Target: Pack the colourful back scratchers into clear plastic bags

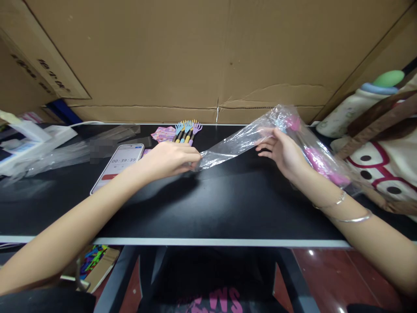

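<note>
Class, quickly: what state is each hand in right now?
Left hand: closed, holding one end of the clear plastic bag.
Right hand: open, fingers loosely spread at the bag; contact cannot be told.

Seemingly a workshop corner, cardboard backing (163, 56), black worktable (208, 213), loose clear plastic (78, 150), box (103, 269) of colourful pieces (93, 260)

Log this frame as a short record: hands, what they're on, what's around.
left hand: pinching one end of the clear bag
right hand: fingers loosely curled at the bag's other part; firm hold unclear
bag: slanting up from left hand to right
pink items: in clear plastic, beyond the right wrist
phone: by left forearm, timer 00:39:39
claw-headed sticks: behind left hand, beside pink cards
bottle: far right, tilted
table: black top, pale edge
</note>
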The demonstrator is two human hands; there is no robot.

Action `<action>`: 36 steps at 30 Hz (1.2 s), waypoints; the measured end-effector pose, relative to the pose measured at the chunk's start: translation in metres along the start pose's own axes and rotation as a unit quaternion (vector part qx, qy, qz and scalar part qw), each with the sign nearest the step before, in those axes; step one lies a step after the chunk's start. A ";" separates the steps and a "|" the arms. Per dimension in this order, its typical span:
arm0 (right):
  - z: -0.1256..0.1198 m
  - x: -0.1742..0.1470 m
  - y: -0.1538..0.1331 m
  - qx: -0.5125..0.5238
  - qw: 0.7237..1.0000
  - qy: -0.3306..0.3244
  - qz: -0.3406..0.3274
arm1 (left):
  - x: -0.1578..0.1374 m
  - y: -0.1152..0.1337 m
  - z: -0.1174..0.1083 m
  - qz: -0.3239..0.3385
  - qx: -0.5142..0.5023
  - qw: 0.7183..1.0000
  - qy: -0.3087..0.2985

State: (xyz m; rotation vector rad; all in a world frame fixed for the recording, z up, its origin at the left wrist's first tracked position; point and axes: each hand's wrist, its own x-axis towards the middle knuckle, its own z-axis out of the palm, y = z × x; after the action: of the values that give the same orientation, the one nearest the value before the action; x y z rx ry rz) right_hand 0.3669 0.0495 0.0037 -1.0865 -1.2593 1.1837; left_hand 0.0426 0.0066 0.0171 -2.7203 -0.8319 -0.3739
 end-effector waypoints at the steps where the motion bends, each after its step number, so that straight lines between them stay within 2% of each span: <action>1: 0.000 -0.001 -0.001 0.004 1.000 0.008 -0.009 | 0.000 0.000 -0.001 0.000 0.003 1.000 0.002; 4: 0.000 -0.003 -0.009 0.028 0.999 0.013 -0.031 | 0.000 0.002 -0.003 -0.013 0.017 1.000 0.008; 6: 0.000 -0.004 -0.017 0.047 0.999 0.010 -0.017 | -0.001 0.003 -0.004 -0.025 0.018 1.000 0.004; 10: -0.003 -0.005 -0.036 0.068 0.996 0.062 0.008 | -0.001 0.004 -0.003 -0.041 0.018 0.999 -0.019; 16: -0.005 -0.010 -0.055 0.090 0.991 0.089 -0.049 | -0.001 0.000 -0.004 -0.047 0.058 0.997 0.020; 20: -0.005 -0.011 -0.049 0.077 0.993 0.042 -0.082 | 0.001 0.000 -0.010 -0.076 0.088 0.989 0.091; 23: -0.003 -0.009 -0.035 0.071 0.995 -0.014 -0.072 | 0.003 0.003 -0.013 -0.105 0.080 0.983 0.129; 25: -0.002 -0.008 -0.026 0.078 0.995 -0.039 -0.047 | 0.004 0.005 -0.013 -0.129 0.058 0.981 0.133; 31: 0.008 -0.013 -0.014 0.081 0.994 -0.071 0.000 | 0.005 0.007 0.000 -0.183 0.003 0.979 0.091; 36: 0.016 -0.020 -0.015 0.082 0.992 -0.094 0.009 | 0.005 0.005 0.009 -0.241 -0.022 0.957 0.159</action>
State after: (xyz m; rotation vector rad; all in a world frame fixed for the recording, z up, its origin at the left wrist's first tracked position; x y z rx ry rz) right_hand 0.3528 0.0275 0.0168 -0.8832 -1.2730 1.4034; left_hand 0.0515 0.0083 0.0093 -2.3684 -1.3903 -0.9082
